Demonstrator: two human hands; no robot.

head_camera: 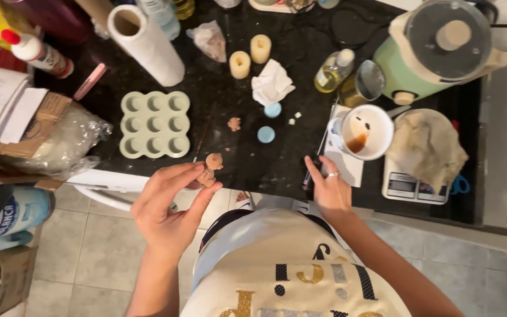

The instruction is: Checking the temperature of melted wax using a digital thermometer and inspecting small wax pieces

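- Nearest the camera, the left hand (168, 214) pinches a small brown clay figure (210, 169) between thumb and fingertips, raised at the edge of the dark counter (247, 158).
- Right hand (330, 188), a ring on one finger, rests at the counter edge, fingers loosely curled around a thin dark tool (307, 179).
- Just beyond the right fingers stands a white cup (364, 132) with brown residue.
- Beyond the left fingers lies a pale green mould tray (154, 124).
- Farther off stand two cream candles (250, 56).
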